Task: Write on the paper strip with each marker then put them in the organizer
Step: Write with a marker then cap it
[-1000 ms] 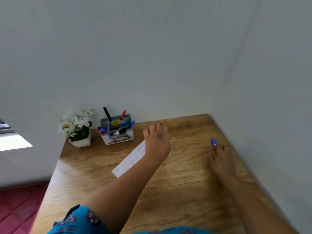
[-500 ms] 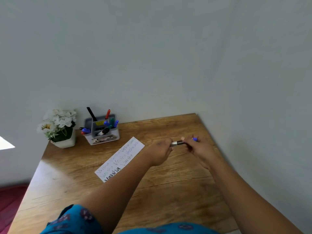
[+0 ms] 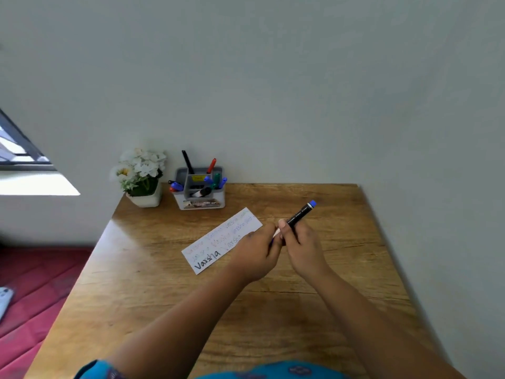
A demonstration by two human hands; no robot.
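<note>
At the far left edge of the frame we see a window (image 3: 19, 151) with a bright sill, and below it a red mat (image 3: 30, 291) on the floor with a pale object (image 3: 4, 298) at its edge that we cannot identify. Moving right, a white pot of white flowers (image 3: 140, 176) stands at the back left corner of the wooden tabletop (image 3: 153, 296), against the wall. Just beside it, to the right, sits the grey organizer (image 3: 200, 191), also against the wall, with black, red, blue and green markers standing or leaning in its compartments.

In front of the organizer, nearer the middle of the frame, the white paper strip (image 3: 218, 240) lies flat and diagonal on the tabletop, covered with handwritten words in several colours; the boldest, in black, is at its lower left end. The left hand (image 3: 255, 255) overlaps the strip's right part, its fingers curled around something small that meets the marker's lower end; we cannot make out what it is.

Right of centre, the right hand (image 3: 302, 247) grips the black marker (image 3: 299, 214) with curled fingers, touching the left hand. The marker tilts toward the upper right, its blue end uppermost, raised above the tabletop.
</note>
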